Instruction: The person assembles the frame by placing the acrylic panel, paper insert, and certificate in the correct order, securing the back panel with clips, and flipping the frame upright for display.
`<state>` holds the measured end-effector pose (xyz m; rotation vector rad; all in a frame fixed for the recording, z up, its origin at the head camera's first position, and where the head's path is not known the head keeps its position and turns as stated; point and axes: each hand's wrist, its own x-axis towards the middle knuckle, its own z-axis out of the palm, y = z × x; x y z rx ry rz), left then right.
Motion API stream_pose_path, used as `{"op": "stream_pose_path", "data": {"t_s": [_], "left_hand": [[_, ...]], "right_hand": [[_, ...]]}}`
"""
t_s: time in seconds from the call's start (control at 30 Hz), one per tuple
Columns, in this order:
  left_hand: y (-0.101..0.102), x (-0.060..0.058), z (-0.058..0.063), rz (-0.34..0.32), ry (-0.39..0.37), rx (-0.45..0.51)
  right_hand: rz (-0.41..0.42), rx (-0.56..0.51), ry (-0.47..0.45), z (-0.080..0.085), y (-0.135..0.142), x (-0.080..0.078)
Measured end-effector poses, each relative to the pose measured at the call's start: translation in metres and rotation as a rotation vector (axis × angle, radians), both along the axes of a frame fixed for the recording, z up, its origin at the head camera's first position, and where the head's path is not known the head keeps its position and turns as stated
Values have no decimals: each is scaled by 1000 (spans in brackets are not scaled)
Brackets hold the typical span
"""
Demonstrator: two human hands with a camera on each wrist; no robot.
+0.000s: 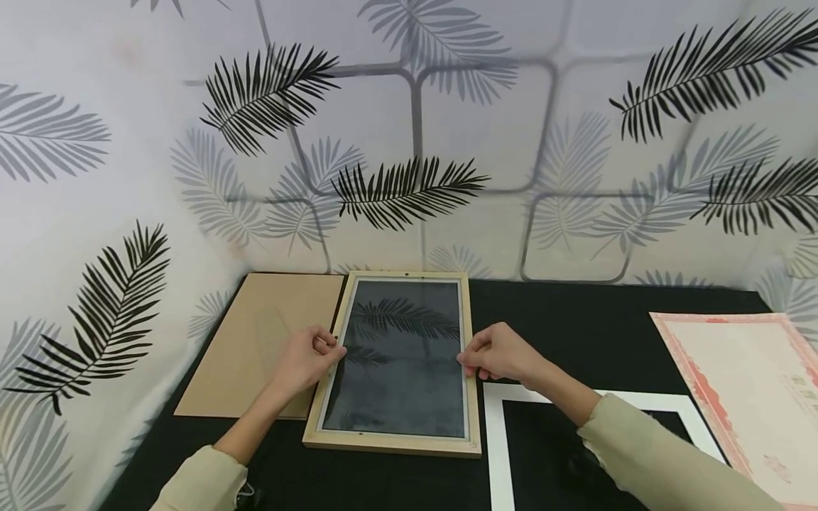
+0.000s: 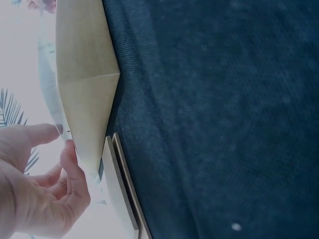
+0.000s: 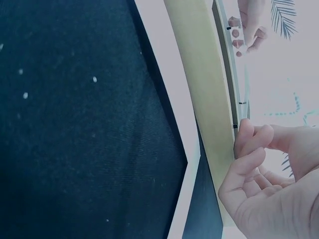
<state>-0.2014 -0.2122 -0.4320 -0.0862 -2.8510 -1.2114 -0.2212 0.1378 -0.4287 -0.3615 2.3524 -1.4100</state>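
A light wooden picture frame (image 1: 409, 444) lies face down on the black cloth, small dark tabs along its inner edges. A clear, reflective pane (image 1: 399, 383) sits at its opening, mirroring the leaf print. My left hand (image 1: 305, 363) pinches the pane's left edge between thumb and index finger. At the opposite edge, my right hand (image 1: 501, 353) pinches the pane, its other fingers curled by the frame's side rail. In the left wrist view, the left thumb and fingertip (image 2: 68, 145) meet right at the pane's edge, above the wooden rail (image 2: 87, 94).
A brown backing board (image 1: 236, 369) lies left of the frame, partly under my left arm. To the right is a white mat border (image 1: 498, 454), overlapped by my right sleeve. Farther right lies a certificate sheet (image 1: 748, 369) with a red border. Leaf-patterned fabric (image 1: 473, 234) hangs behind.
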Motion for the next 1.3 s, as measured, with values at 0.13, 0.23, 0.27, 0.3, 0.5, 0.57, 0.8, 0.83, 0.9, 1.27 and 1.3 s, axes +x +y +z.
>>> {"op": "stream_pose_path", "data": {"t_s": [0.13, 0.23, 0.27, 0.3, 0.5, 0.57, 0.8, 0.83, 0.9, 1.27, 1.3], "left_hand": [[1, 0, 0, 17, -2, -9], [2, 0, 0, 22, 1, -22], [2, 0, 0, 23, 5, -27], [3, 0, 0, 22, 9, -30], [4, -1, -1, 24, 17, -63], [4, -2, -1, 27, 11, -71], [4, -3, 0, 24, 11, -81], [4, -2, -1, 21, 14, -78], [4, -1, 0, 13, 14, -67], [-8, -3, -4, -92, 60, 19], [-10, -3, -5, -101, 61, 28]], "right_hand": [[3, 0, 11, 1, -1, 0], [2, 4, 12, 1, -1, 0], [3, 5, 12, 2, -2, 0], [4, 7, 13, 2, -2, -1], [-2, 9, 5, 2, -2, -1], [-5, 10, -1, 3, -3, -2], [30, 9, -1, 7, -2, -3], [35, 11, -4, 7, -2, -4], [41, 19, -8, 7, -2, -4], [120, 22, 68, 1, 4, -9], [132, 21, 84, 0, 5, -9]]}}
